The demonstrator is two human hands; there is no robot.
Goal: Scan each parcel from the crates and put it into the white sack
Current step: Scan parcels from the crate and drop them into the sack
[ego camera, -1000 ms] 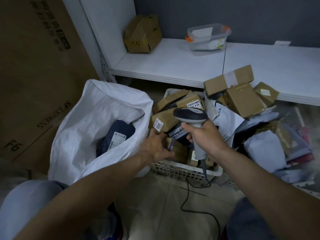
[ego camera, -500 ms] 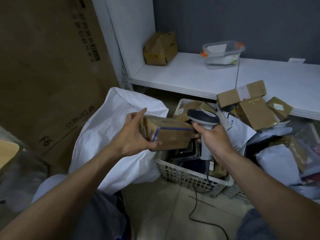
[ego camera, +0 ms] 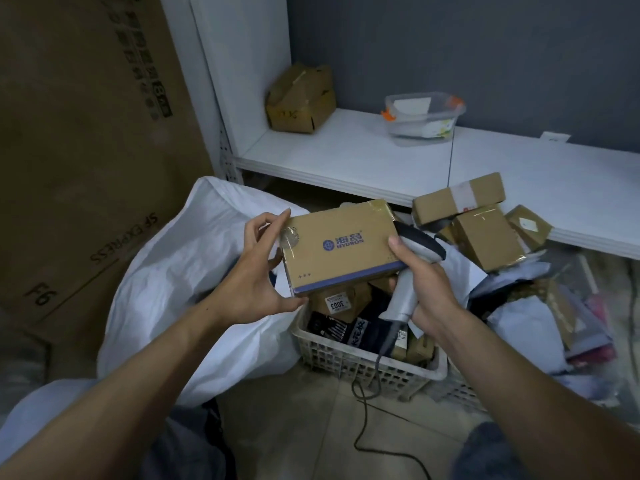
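Note:
My left hand (ego camera: 254,271) holds a flat brown parcel (ego camera: 341,249) with a blue logo by its left end, its printed face turned up toward me. My right hand (ego camera: 424,284) grips the grey barcode scanner (ego camera: 408,271) by the handle, and its thumb presses on the parcel's right edge. The scanner's head sits behind the parcel. Both hover above a white plastic crate (ego camera: 363,363) filled with several parcels. The open white sack (ego camera: 180,278) stands to the left of the crate.
More brown boxes (ego camera: 485,233) and soft mailers (ego camera: 554,299) pile up on the right. A white shelf (ego camera: 346,157) carries a crumpled carton (ego camera: 301,98) and a clear tub (ego camera: 424,116). A big cardboard box (ego camera: 86,150) stands at left. The scanner cable (ego camera: 360,427) trails across the floor.
My left hand took the parcel out of the crate, raised it and turned its printed face upward. My right thumb now rests on its edge, with the scanner moved behind it.

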